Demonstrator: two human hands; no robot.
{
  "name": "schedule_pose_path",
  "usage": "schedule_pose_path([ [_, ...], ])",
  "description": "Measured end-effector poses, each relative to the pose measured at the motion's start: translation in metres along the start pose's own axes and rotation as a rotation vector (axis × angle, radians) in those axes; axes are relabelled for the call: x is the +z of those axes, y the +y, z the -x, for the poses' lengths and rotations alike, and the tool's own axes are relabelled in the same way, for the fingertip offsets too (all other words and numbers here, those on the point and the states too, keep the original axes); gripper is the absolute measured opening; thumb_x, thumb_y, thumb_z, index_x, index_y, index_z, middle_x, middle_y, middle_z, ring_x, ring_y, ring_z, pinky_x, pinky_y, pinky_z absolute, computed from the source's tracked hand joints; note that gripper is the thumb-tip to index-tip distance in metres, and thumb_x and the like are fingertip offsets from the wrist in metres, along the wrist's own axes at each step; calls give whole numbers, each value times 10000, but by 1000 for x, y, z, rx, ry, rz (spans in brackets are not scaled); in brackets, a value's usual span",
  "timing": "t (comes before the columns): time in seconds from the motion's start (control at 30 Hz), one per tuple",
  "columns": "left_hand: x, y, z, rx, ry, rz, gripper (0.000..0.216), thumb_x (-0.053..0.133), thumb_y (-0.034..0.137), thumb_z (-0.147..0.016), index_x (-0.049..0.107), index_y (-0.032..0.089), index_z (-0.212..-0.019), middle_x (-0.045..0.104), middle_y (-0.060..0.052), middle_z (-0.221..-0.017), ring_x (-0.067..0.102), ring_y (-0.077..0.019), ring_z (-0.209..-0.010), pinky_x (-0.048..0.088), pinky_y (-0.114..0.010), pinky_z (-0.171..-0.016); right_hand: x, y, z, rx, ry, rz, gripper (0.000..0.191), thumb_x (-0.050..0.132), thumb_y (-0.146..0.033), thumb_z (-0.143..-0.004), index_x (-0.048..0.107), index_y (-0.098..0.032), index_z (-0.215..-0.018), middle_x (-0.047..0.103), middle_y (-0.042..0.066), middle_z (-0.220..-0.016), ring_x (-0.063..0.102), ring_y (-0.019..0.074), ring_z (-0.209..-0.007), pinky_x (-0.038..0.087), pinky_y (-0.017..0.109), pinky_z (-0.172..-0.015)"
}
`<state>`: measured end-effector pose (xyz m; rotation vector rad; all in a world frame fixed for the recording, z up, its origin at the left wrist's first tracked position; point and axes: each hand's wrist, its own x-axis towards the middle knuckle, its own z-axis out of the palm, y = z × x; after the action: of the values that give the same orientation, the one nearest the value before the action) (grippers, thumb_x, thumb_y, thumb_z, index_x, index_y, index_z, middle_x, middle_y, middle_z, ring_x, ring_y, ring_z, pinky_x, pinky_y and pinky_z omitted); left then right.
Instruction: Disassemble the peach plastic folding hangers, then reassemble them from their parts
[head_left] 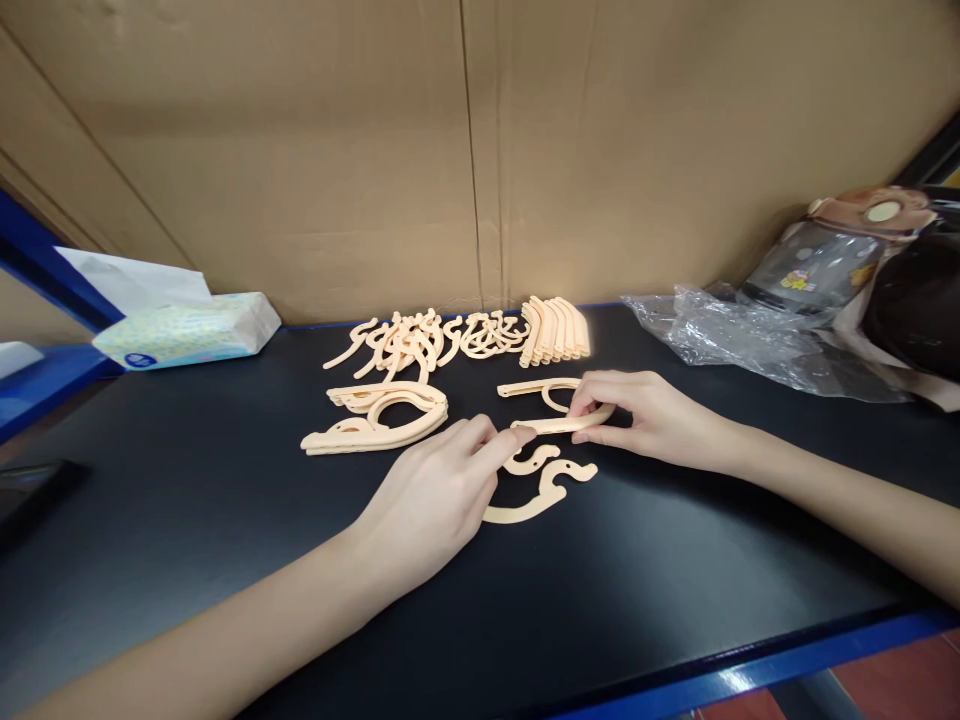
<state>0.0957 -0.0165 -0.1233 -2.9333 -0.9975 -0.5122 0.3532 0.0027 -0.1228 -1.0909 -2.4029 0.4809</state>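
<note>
My right hand (643, 415) pinches one end of a curved peach plastic hanger arm (559, 424) held just above the black table (225, 520). My left hand (439, 490) grips the same arm at its other end with thumb and fingers. Under my hands lie a small hook piece (534, 460) and another curved arm (544, 492). One more arm piece (536, 387) lies just behind. To the left rests a stack of assembled hangers (379, 415).
At the table's back edge lie a spread of loose hook pieces (420, 340) and a row of curved arms (556, 330). A tissue pack (187, 328) sits back left, crumpled clear plastic (735, 335) and a lidded bottle (832, 255) back right. Cardboard forms the back wall.
</note>
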Motion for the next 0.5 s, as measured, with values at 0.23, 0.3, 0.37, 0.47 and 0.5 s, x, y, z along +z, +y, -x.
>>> schedule_pose_path([
  [0.23,-2,1,1,-91,72,124,344,291,108,-904,513,196,-1152,506,-27,-886,524,-122,-688,432,-235,-594,-3,-2,1,24,-10,-19,56,569,-258,-854,583,-203,-859,661,-1,-793,621,138,-706,447,242,-633],
  [0.3,-3,2,1,-120,98,105,249,339,206,-933,520,203,-1104,508,-17,-873,518,-120,-674,422,-239,-589,-4,-2,1,25,-15,-42,61,552,-258,-862,577,-203,-863,670,6,-809,632,146,-725,457,247,-642],
  [0.37,-3,4,1,-154,103,62,200,401,323,-935,529,212,-1039,515,-3,-862,516,-120,-656,401,-240,-561,-5,-3,2,27,-18,-52,71,530,-263,-874,564,-204,-855,675,10,-821,638,149,-738,465,251,-653],
  [0.47,-2,5,-1,-198,78,15,226,410,403,-934,525,209,-933,514,11,-819,514,-122,-643,368,-235,-532,-5,-5,3,22,-26,-36,96,503,-272,-893,536,-205,-832,666,6,-808,628,142,-722,460,247,-643],
  [0.5,-2,4,-1,-206,67,10,244,388,406,-943,520,206,-900,512,13,-802,514,-123,-643,360,-233,-531,-5,-5,3,15,-32,-27,103,497,-274,-898,526,-204,-828,660,4,-802,620,137,-712,456,244,-637],
])
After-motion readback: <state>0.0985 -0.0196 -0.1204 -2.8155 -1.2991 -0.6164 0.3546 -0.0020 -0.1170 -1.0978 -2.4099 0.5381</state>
